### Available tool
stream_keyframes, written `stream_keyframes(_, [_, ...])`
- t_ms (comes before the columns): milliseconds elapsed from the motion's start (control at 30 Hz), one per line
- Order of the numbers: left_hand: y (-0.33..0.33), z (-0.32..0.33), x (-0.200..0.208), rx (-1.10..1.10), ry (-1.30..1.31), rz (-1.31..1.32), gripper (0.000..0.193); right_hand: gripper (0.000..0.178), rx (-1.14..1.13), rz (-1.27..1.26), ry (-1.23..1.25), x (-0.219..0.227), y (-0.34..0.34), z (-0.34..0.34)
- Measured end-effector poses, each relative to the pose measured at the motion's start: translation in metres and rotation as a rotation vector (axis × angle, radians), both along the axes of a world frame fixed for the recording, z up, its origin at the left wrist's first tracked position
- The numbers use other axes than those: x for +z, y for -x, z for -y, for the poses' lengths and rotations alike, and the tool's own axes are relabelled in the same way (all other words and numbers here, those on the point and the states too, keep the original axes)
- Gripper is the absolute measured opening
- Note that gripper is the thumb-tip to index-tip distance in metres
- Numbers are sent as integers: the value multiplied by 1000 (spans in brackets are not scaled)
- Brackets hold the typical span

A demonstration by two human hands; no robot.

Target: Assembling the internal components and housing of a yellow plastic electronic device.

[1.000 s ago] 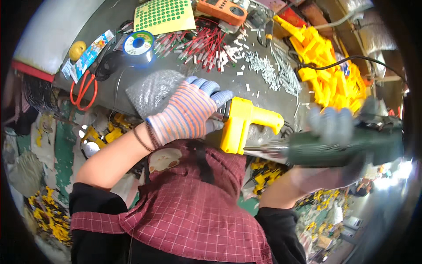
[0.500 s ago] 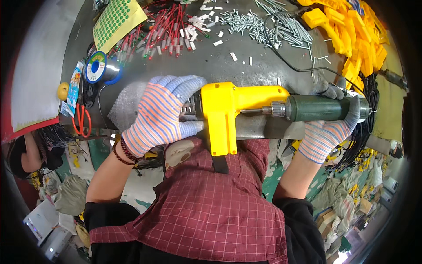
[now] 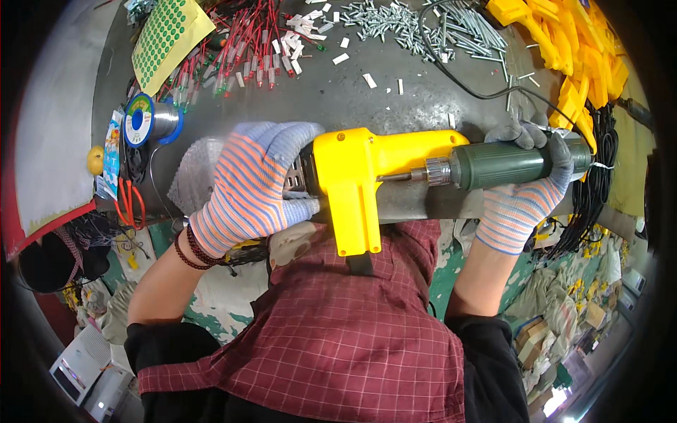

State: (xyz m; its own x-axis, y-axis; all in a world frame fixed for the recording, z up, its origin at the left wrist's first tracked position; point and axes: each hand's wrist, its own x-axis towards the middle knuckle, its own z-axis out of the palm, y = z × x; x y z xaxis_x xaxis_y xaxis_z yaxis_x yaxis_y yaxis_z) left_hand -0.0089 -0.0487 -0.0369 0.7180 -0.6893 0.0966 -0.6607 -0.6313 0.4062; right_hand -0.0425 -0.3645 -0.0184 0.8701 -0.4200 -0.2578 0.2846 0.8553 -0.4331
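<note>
My left hand, in a striped knit glove, is closed around the dark slotted end of a yellow plastic tool housing. The housing has a handle running to the right and a block pointing toward me. My right hand, gloved the same way with grey fingertips, wraps around a dark green electric screwdriver. The screwdriver lies level, its bit pointing left against or just beside the housing, below the handle; exact contact is hard to tell. Part of the left-hand end is hidden by my fingers.
Screws are heaped at the back, beside red-wired small lamps and a green-dotted sticker sheet. A solder wire spool and orange-handled scissors sit left. Yellow housing parts pile up right, near a black cable.
The view has shifted slightly. Both hands keep their grips, and the screwdriver's bit sits a little farther left against the housing.
</note>
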Motion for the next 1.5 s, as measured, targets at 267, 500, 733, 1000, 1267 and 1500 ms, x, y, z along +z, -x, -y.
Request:
stream_keyframes(267, [-7,4,0,35,89,-73,71,23,62,81,0,-8,-3,3])
stream_keyframes(500, [-4,0,-7,26,114,-20,72,23,84,77,-3,-5,0,-2])
stream_keyframes(733, [-3,6,-4,48,99,-19,72,24,77,121,67,-6,5,-5])
stream_keyframes(1000, [2,11,0,61,37,28,74,31,0,130,85,0,9,-21])
stream_keyframes(1267, [11,-13,4,56,31,149,87,39,-4,18,48,18,-3,4])
stream_keyframes(1500, [16,-15,-4,128,-52,255,83,58,-65,103,42,18,-26,-4])
